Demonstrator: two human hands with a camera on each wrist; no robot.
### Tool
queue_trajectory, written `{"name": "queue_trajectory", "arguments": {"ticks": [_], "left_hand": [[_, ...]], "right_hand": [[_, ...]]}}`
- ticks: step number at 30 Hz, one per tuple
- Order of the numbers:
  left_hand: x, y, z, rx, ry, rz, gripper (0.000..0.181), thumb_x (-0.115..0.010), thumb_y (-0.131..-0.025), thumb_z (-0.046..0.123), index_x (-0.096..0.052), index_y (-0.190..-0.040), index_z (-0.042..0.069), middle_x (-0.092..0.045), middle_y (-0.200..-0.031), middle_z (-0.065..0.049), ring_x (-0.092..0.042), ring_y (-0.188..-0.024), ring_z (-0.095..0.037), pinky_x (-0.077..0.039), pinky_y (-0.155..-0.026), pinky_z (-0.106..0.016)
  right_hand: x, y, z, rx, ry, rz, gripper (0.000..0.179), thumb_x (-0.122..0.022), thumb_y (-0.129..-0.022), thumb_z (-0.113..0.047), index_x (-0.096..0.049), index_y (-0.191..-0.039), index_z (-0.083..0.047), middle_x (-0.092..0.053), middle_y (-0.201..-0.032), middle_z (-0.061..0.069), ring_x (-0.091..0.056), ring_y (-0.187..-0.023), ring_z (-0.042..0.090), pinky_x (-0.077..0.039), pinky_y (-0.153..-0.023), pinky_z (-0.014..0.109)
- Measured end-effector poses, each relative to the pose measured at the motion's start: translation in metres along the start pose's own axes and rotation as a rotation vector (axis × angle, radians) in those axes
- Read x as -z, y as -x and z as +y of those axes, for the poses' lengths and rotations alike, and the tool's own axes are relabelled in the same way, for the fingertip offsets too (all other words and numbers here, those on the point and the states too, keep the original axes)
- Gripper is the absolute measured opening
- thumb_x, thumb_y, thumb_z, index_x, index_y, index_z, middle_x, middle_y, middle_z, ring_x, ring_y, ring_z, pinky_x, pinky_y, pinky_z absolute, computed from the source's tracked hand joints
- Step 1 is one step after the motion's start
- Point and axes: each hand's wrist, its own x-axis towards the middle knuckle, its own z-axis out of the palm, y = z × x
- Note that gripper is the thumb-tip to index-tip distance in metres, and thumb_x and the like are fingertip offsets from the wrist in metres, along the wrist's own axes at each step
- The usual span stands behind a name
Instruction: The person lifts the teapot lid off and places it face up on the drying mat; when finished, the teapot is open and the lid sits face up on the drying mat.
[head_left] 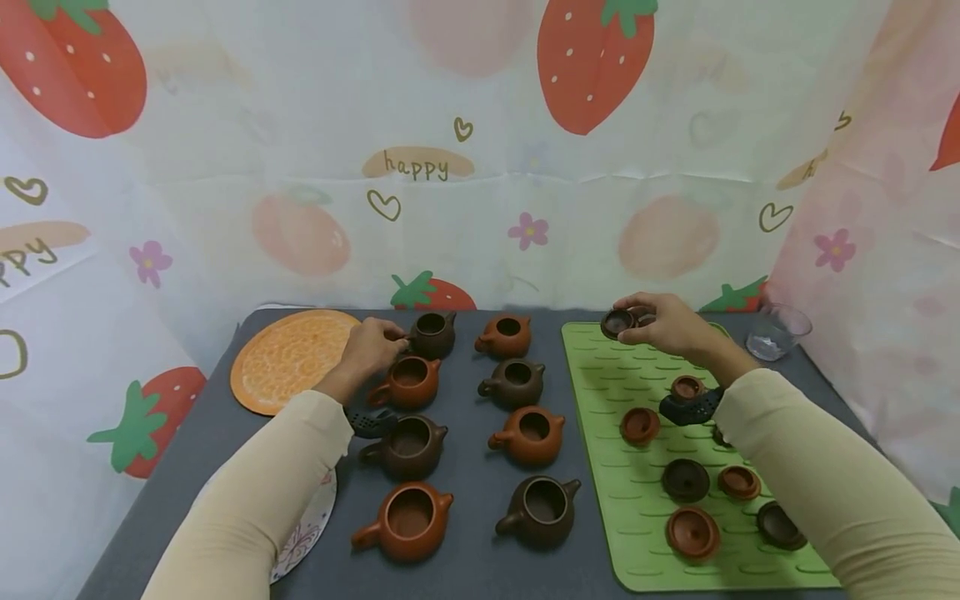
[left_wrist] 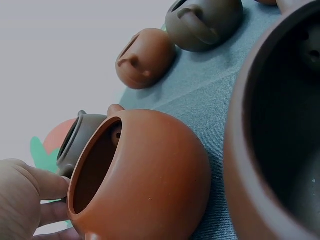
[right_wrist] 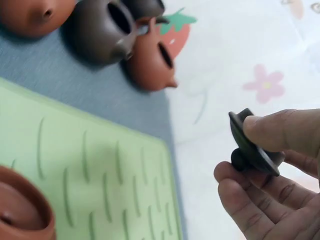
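Observation:
At the back of the left column of teapots, my left hand (head_left: 371, 346) grips the handle of a small dark brown teapot (head_left: 438, 340). In the left wrist view the fingertips are partly hidden behind a reddish clay teapot (left_wrist: 155, 170). My right hand (head_left: 663, 323) pinches a dark teapot lid (right_wrist: 252, 145) between thumb and fingers, above the far end of the green mat (head_left: 600, 467). The lid is tilted in the right wrist view, its round knob toward the fingers. All the teapots stand uncovered, dark and reddish ones alternating in two columns.
Several lids, such as a reddish lid (head_left: 693, 533) and a dark lid (head_left: 686, 480), lie on the green mat. A clear glass (head_left: 777, 332) stands at the back right. An orange round mat (head_left: 288, 362) and a patterned plate (head_left: 311, 529) lie on the left.

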Motion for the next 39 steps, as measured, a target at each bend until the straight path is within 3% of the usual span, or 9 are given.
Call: {"name": "queue_trajectory", "arguments": {"ticks": [10, 20, 28, 31, 39], "left_hand": [[0.000, 0.001, 0.001, 0.013, -0.005, 0.004, 0.023, -0.064, -0.094, 0.015, -0.072, -0.111, 0.000, -0.066, -0.110, -0.016, -0.062, -0.095, -0.032, -0.051, -0.074, -0.042], [0.001, 0.001, 0.000, 0.003, -0.016, 0.012, 0.023, -0.065, -0.093, 0.014, -0.072, -0.110, 0.000, -0.067, -0.109, -0.016, -0.062, -0.095, -0.032, -0.051, -0.074, -0.043], [0.001, 0.002, -0.002, -0.008, -0.009, 0.017, 0.023, -0.065, -0.093, 0.013, -0.072, -0.110, 0.000, -0.068, -0.105, -0.015, -0.062, -0.095, -0.032, -0.051, -0.076, -0.043], [0.000, 0.002, -0.003, -0.012, -0.009, 0.018, 0.023, -0.065, -0.093, 0.013, -0.072, -0.110, 0.000, -0.069, -0.104, -0.015, -0.063, -0.094, -0.032, -0.051, -0.076, -0.043], [-0.001, 0.001, -0.005, -0.010, -0.021, 0.026, 0.022, -0.065, -0.092, 0.013, -0.072, -0.109, 0.000, -0.069, -0.103, -0.015, -0.063, -0.093, -0.031, -0.051, -0.078, -0.044]], "right_hand": [[-0.011, -0.001, 0.027, -0.039, 0.139, -0.052, 0.048, -0.068, -0.090, -0.010, -0.052, -0.134, 0.001, -0.054, -0.121, 0.025, -0.058, -0.098, 0.031, -0.047, -0.074, 0.040], [-0.023, 0.003, 0.044, 0.029, 0.302, -0.082, 0.046, -0.068, -0.087, -0.005, -0.054, -0.130, 0.007, -0.058, -0.111, 0.026, -0.059, -0.086, 0.028, -0.046, -0.066, 0.038], [-0.029, 0.004, 0.051, 0.031, 0.329, -0.116, 0.044, -0.068, -0.087, -0.001, -0.056, -0.128, 0.008, -0.057, -0.115, 0.025, -0.057, -0.098, 0.035, -0.048, -0.074, 0.045], [-0.032, 0.004, 0.054, 0.050, 0.331, -0.128, 0.044, -0.068, -0.084, 0.002, -0.057, -0.126, 0.008, -0.058, -0.111, 0.024, -0.058, -0.094, 0.035, -0.049, -0.072, 0.044], [-0.041, 0.004, 0.059, -0.028, 0.276, -0.136, 0.047, -0.067, -0.081, 0.006, -0.057, -0.127, 0.006, -0.057, -0.107, 0.023, -0.058, -0.087, 0.031, -0.048, -0.067, 0.039]]}}
